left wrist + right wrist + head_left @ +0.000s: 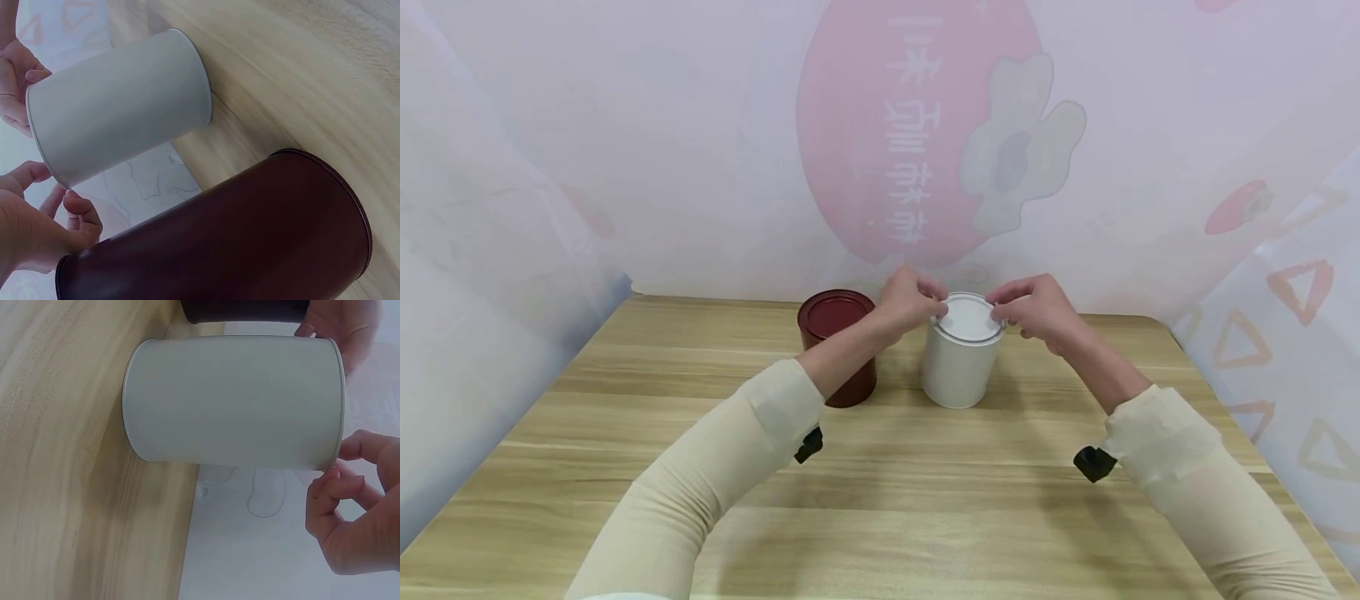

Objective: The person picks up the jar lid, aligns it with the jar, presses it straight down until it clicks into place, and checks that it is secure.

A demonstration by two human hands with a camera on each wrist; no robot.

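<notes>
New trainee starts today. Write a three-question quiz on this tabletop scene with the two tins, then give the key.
1. True or false: the white tin stands upright on the wooden table.
2. Which tin do both hands touch at the top rim? A) the dark red tin B) the white tin C) neither
3. Fill in: seen from the head camera, the dark red tin stands to the ____ of the white tin.

Key
1. True.
2. B: the left hand and the right hand have fingertips at the rim of its lid, one on each side.
3. Left; its lid is on and neither hand grips it.
</notes>
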